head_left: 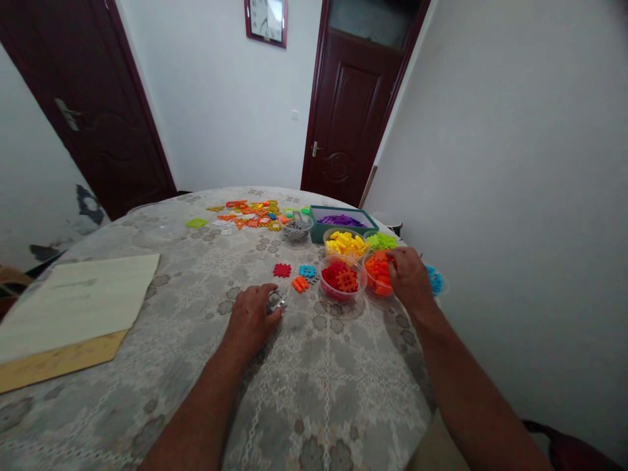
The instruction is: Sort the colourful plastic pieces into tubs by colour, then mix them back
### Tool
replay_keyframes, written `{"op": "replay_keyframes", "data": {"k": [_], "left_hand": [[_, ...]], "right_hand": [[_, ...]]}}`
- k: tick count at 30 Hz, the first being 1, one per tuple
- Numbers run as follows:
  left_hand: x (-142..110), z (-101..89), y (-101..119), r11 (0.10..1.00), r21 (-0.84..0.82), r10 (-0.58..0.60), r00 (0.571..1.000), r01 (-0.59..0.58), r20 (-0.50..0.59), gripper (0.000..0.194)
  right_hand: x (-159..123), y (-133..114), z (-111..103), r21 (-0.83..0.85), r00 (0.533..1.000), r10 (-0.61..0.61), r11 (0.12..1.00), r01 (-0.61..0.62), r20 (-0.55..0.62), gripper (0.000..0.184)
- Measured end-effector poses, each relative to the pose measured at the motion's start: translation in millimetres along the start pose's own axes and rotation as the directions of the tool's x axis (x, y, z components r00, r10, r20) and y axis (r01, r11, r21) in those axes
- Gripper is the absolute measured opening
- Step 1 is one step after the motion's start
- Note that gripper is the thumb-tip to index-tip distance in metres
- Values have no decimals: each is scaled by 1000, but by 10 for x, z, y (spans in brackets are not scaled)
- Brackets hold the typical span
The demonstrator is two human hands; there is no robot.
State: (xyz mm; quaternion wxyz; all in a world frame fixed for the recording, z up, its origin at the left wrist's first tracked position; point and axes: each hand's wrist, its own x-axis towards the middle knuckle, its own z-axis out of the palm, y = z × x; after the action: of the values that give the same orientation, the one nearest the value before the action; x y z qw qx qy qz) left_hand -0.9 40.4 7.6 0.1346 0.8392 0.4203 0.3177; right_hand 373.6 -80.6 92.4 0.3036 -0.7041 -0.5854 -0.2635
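My left hand (249, 318) rests on the table with thumb and forefinger curved round a small silvery-grey thing (277, 301); its kind is unclear. At the bowl of orange plastic building pieces (377, 282), my right hand (410, 273) has its fingers pinched together on an orange piece at the rim. Its fingertips are partly hidden. Just beyond my left hand lie a red square piece (282, 270), a blue square piece (307, 270) and some orange pegs (299, 284). Beside the orange bowl stands a clear bowl of red pieces (338, 278), with an orange square on top.
Behind are bowls of yellow pieces (346, 243), green pieces (382, 241) and grey pieces (297, 224), plus a green box (318, 233) of purple pieces. Blue pieces (434, 280) sit past my right hand. Joined orange pieces (250, 214) lie farther back; paper sheets (83, 301) lie left.
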Motion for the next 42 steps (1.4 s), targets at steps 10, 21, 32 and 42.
{"op": "replay_keyframes", "data": {"k": [10, 21, 32, 42], "left_hand": [[54, -282, 150, 951, -277, -187, 971, 141, -147, 39], [120, -438, 183, 425, -853, -443, 891, 304, 97, 50], [66, -598, 222, -306, -853, -262, 824, 423, 503, 29], [-20, -505, 285, -173, -822, -79, 825, 542, 560, 22]], "right_hand": [[-32, -65, 152, 8, 1000, -26, 1000, 26, 12, 31], [-317, -1346, -183, 538, 979, -91, 843, -22, 183, 22], [-464, -1972, 70, 730, 901, -230, 672, -127, 368, 43], [-504, -2140, 262, 724, 956, -162, 686, -68, 244, 49]]}}
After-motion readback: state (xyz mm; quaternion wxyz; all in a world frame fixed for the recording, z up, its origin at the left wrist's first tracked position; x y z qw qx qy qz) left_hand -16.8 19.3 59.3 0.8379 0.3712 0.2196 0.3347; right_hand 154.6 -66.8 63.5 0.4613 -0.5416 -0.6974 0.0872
